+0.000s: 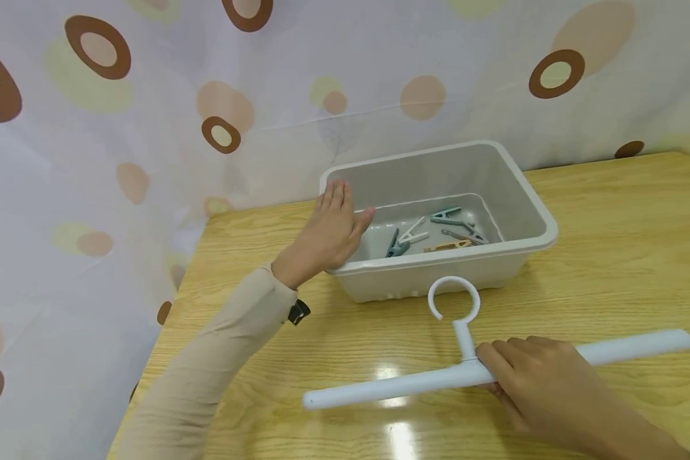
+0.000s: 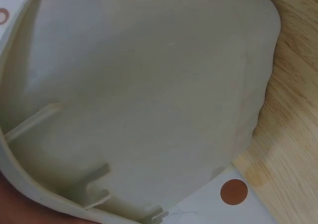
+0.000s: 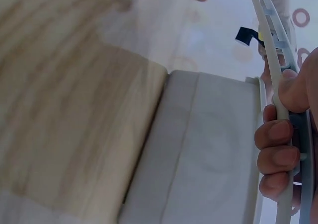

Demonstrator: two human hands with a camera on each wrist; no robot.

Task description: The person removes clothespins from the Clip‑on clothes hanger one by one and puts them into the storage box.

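A light grey plastic tub (image 1: 425, 281) stands on the wooden table. My left hand (image 1: 333, 227) lies over its left rim with straight fingers, the thumb reaching inward. The left wrist view is mostly filled by the tub's outer wall (image 2: 149, 85), with a sliver of the hand at lower left. In front of the tub, my right hand (image 1: 546, 390) grips a white clothes hanger (image 1: 391, 386) just right of its hook (image 1: 473, 291). In the right wrist view, curled fingers (image 3: 278, 157) wrap round the hanger's bar, and its hollow, ribbed underside shows.
Several clothespins lie inside the tub, among them a white one (image 1: 414, 234), an orange one (image 1: 450, 246) and a dark teal one (image 1: 397, 248). A patterned cloth (image 1: 287, 140) hangs behind and left of the wooden table (image 1: 621, 255).
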